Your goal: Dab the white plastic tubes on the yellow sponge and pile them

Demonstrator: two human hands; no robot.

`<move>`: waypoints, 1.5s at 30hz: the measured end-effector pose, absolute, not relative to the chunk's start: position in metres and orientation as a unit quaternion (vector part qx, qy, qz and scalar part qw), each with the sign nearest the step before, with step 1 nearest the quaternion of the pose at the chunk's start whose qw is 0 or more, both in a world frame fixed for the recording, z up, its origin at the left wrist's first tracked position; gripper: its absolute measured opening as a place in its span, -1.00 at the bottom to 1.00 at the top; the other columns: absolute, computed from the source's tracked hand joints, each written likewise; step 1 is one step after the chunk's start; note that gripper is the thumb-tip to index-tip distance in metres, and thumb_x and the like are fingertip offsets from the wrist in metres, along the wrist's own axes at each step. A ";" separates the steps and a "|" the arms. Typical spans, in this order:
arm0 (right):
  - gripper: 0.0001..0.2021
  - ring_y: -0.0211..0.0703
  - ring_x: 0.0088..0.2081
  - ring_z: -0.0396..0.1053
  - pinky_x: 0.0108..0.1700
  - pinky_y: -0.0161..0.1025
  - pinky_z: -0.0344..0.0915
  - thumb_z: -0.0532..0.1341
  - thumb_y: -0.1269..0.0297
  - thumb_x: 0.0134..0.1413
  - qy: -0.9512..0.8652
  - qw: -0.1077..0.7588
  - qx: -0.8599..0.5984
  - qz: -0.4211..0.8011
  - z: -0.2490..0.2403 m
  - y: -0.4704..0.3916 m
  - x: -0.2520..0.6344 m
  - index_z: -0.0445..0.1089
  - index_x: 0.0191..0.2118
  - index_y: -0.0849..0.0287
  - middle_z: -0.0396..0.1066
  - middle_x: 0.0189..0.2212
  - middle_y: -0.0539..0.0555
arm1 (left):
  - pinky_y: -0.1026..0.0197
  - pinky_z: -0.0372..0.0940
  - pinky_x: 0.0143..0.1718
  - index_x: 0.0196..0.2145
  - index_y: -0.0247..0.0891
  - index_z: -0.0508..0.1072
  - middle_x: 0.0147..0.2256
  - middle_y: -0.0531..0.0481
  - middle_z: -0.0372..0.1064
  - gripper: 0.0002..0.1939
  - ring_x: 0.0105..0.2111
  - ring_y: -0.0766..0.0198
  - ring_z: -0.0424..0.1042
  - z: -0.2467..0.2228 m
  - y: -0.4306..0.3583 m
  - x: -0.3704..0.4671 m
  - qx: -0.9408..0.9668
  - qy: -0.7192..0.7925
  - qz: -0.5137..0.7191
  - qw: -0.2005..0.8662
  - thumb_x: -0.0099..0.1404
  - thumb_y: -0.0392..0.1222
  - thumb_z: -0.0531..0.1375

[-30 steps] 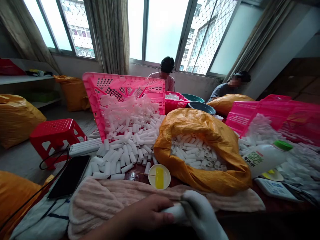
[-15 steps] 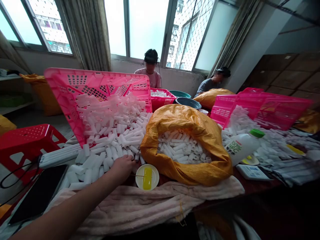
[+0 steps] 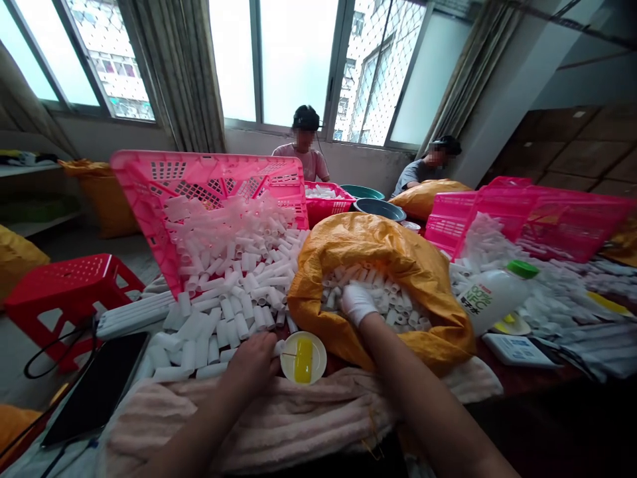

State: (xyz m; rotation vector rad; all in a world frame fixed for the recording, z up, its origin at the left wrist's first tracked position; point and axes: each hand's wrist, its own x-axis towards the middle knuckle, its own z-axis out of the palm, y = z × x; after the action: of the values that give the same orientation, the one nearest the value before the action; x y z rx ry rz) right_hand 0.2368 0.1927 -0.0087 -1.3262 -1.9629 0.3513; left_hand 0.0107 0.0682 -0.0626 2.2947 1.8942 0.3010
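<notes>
My left hand (image 3: 255, 364) is closed beside the small white dish (image 3: 321, 372), a short white plastic tube (image 3: 279, 347) showing at its fingertips. On that dish lies a bright yellow pad (image 3: 303, 358) with a thin stick across it. My right hand (image 3: 359, 304), in a white glove or wrap, reaches into the orange woven sack (image 3: 318, 285) among many white tubes (image 3: 398, 302); its fingers are hidden, so their grip does not show. Left of the sack, a heap of similar tubes (image 3: 249, 292) spills from a tipped pink basket (image 3: 144, 206).
A pinkish towel (image 3: 318, 411) lines the table's front edge. At left are a dark tablet or phone (image 3: 94, 392) and a red stool (image 3: 64, 285). Right of the sack, a green-capped bottle (image 3: 497, 295) leans near a white device (image 3: 520, 350). Two people sit across the table.
My right hand has come into view and entered the sack. The left hand has drawn back from the tube heap to beside the dish. The view has shifted slightly.
</notes>
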 end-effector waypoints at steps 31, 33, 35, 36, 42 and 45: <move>-0.78 -0.05 -0.14 0.36 0.01 -0.03 0.27 0.05 0.37 0.09 -0.786 0.369 -0.413 0.275 -0.084 0.117 0.213 0.38 -0.16 0.14 0.42 -0.20 0.12 | 0.12 0.10 -0.22 -0.40 -0.27 0.31 -0.36 -0.03 0.37 -0.86 -0.27 0.16 0.33 -0.083 0.067 0.015 0.759 0.634 0.119 0.087 0.24 -0.16 0.06; -0.79 -0.05 -0.17 0.36 -0.01 -0.03 0.29 0.06 0.38 0.08 -0.789 0.366 -0.411 0.272 -0.084 0.116 0.214 0.39 -0.19 0.15 0.42 -0.22 0.11 | 0.12 0.10 -0.22 -0.40 -0.27 0.31 -0.36 -0.04 0.37 -0.86 -0.27 0.15 0.34 -0.083 0.067 0.015 0.760 0.634 0.122 0.079 0.24 -0.15 0.07; -0.83 -0.05 -0.20 0.37 -0.05 -0.06 0.31 0.11 0.39 0.04 -0.792 0.367 -0.405 0.272 -0.087 0.117 0.215 0.41 -0.25 0.16 0.42 -0.26 0.12 | 0.11 0.10 -0.22 -0.39 -0.27 0.32 -0.35 -0.04 0.37 -0.86 -0.26 0.15 0.34 -0.084 0.067 0.014 0.760 0.633 0.122 0.075 0.24 -0.15 0.07; -0.84 -0.06 -0.20 0.36 -0.05 -0.06 0.32 0.12 0.39 0.03 -0.791 0.372 -0.403 0.273 -0.088 0.117 0.216 0.41 -0.25 0.16 0.41 -0.26 0.12 | 0.11 0.10 -0.21 -0.39 -0.27 0.32 -0.35 -0.04 0.37 -0.86 -0.26 0.14 0.34 -0.084 0.067 0.014 0.761 0.633 0.122 0.076 0.24 -0.16 0.07; -0.80 -0.08 -0.16 0.36 -0.01 -0.08 0.29 0.08 0.37 0.10 -0.776 0.375 -0.416 0.291 -0.095 0.117 0.221 0.38 -0.18 0.14 0.43 -0.22 0.10 | 0.11 0.10 -0.22 -0.40 -0.27 0.32 -0.36 -0.05 0.37 -0.85 -0.26 0.13 0.34 -0.086 0.067 0.012 0.759 0.636 0.119 0.070 0.24 -0.15 0.07; -0.85 -0.09 -0.20 0.37 -0.05 -0.09 0.32 0.13 0.37 0.05 -0.776 0.383 -0.407 0.292 -0.096 0.117 0.222 0.39 -0.23 0.14 0.41 -0.26 0.09 | 0.11 0.09 -0.22 -0.39 -0.27 0.32 -0.37 -0.04 0.37 -0.85 -0.27 0.13 0.34 -0.087 0.067 0.011 0.759 0.635 0.126 0.064 0.24 -0.14 0.08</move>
State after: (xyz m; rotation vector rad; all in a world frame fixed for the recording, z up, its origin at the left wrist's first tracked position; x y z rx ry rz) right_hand 0.2222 0.1169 -0.0960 -1.0375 -1.9793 0.7456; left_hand 0.0113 0.0671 -0.0873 2.2928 1.9180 0.3815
